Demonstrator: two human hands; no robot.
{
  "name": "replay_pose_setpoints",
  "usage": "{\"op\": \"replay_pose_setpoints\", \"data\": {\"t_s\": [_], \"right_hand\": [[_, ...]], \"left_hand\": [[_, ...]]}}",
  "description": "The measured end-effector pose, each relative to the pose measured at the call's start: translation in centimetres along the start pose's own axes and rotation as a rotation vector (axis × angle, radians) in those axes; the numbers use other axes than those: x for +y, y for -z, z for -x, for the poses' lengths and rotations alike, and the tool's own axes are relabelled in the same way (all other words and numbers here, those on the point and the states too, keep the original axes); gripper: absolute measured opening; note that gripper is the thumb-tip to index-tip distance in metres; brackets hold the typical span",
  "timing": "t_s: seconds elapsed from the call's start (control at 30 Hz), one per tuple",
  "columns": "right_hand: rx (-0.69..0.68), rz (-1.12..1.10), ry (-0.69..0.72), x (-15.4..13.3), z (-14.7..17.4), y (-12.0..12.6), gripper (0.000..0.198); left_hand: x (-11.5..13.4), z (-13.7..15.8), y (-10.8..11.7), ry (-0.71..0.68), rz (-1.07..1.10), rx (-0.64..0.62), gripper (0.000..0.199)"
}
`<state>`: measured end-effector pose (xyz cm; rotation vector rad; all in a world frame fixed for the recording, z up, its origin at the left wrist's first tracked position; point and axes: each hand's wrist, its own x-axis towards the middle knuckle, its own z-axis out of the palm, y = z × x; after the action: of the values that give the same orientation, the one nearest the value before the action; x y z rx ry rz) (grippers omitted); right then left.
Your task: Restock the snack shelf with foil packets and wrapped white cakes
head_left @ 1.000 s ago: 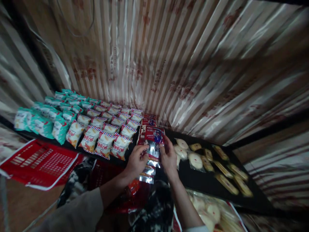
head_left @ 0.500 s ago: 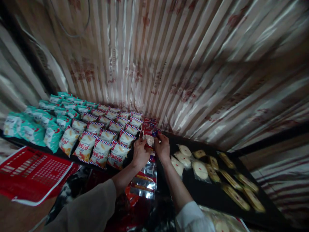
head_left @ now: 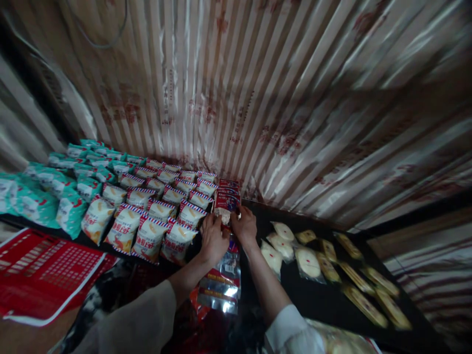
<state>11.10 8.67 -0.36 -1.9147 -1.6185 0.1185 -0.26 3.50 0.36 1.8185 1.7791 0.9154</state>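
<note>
On the dark table, a column of red snack packets (head_left: 227, 200) with a pale picture on the front lies between the puffy bags and the flat cakes. My left hand (head_left: 214, 239) has its curled fingers at the near left edge of the closest packet. Across from it, my right hand (head_left: 244, 226) grips the same packet's right edge with bent fingers. Both thumbs point inward, and the fingers hide the packet's lower part. Below my hands, more shiny silver-backed packets (head_left: 221, 282) overlap in a strip toward me.
Rows of cream bags with striped tops (head_left: 151, 238) stand at left, with teal bags (head_left: 73, 209) beyond them. Round wrapped cakes (head_left: 309, 263) and long yellow packs (head_left: 365, 305) lie at right. A red bag (head_left: 47, 270) is at lower left. Striped sheeting (head_left: 221, 98) hangs behind.
The packet has settled flatter against the column, and my hands are slightly lower, still at its near edge. The view has shifted a little to the right.
</note>
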Motion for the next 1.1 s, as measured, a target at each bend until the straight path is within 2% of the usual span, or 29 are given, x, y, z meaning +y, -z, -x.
{"op": "replay_pose_setpoints", "data": {"t_s": [0.2, 0.33, 0.4, 0.53, 0.6, 0.8, 0.97, 1.1], "right_hand": [[-0.014, -0.132, 0.022, 0.7, 0.0, -0.4, 0.044], [-0.009, -0.284, 0.018, 0.8, 0.0, 0.1, 0.046], [-0.012, -0.388, -0.064, 1.1, 0.3, 0.4, 0.049], [-0.046, -0.593, -0.329, 2.8, 1.3, 0.3, 0.064], [-0.056, -0.669, -0.4, 3.7, 2.1, -0.1, 0.069], [-0.133, -0.781, -0.435, 4.1, 4.1, -1.0, 0.072], [-0.096, -0.802, -0.517, 3.3, 4.7, -1.3, 0.071], [-0.083, -0.813, -0.559, 2.9, 4.8, -2.0, 0.076]], "left_hand": [[-0.1, 0.6, -0.1, -0.003, 0.027, -0.046, 0.057], [0.0, 0.9, 0.5, 0.063, 0.044, -0.101, 0.062], [0.1, 1.0, 0.9, 0.104, 0.055, -0.126, 0.065], [-0.1, 1.3, 1.4, 0.149, 0.083, -0.164, 0.069], [-0.4, 1.3, 1.3, 0.154, 0.081, -0.16, 0.068], [-1.3, 1.3, 0.3, 0.156, 0.126, -0.139, 0.066], [-1.7, 1.1, -0.4, 0.103, 0.176, -0.092, 0.063], [-1.8, 0.8, -0.2, 0.116, 0.177, -0.103, 0.061]]}}
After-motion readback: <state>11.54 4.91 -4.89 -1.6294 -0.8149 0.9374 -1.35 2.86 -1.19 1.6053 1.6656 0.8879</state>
